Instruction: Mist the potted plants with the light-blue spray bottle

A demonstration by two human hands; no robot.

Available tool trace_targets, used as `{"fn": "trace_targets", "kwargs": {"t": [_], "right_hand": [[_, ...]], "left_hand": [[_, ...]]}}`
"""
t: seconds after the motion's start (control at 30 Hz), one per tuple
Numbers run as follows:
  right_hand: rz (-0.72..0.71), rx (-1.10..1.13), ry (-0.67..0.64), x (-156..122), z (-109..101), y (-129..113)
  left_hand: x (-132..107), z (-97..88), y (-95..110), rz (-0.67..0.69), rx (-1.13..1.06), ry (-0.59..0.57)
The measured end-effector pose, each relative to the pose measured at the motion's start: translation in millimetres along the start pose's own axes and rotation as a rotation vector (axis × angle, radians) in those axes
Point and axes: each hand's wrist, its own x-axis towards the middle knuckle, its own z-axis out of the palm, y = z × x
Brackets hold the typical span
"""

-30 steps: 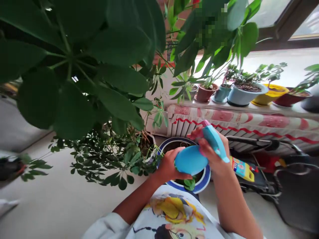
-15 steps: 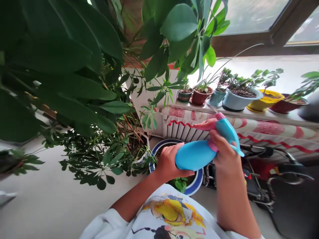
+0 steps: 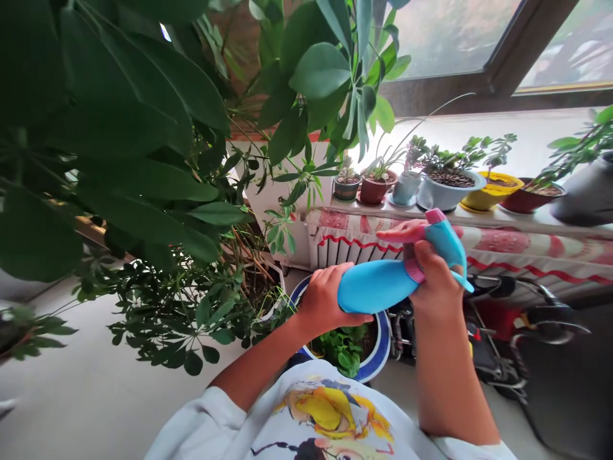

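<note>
I hold a blue spray bottle with a pink collar and trigger, tilted nearly level in front of my chest. My left hand is wrapped around the bottle's rounded base. My right hand grips the neck and spray head, with fingers closed around it. The nozzle points left toward the big leafy plant. Below my hands stands a blue-and-white rimmed pot with a small green plant in it.
A sill above a cloth-covered radiator carries several small potted plants, among them a pale blue bowl pot and a yellow one. A dark wheeled frame stands at lower right. Pale floor lies at left.
The view has shifted up and right, showing more window. Both hands with the bottle have risen slightly, and the bottle has tipped flatter.
</note>
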Motion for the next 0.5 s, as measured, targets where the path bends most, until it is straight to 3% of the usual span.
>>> {"fn": "trace_targets", "kwargs": {"t": [0.13,0.5], "right_hand": [[-0.059,0.234,0.042,10.8,2.6,0.5],[-0.014,0.225,0.039,24.9,-6.6,19.9]], "left_hand": [[2.7,-4.1,6.6,0.026,0.015,0.066],[7.4,1.3,11.3,-0.04,0.003,0.029]]}}
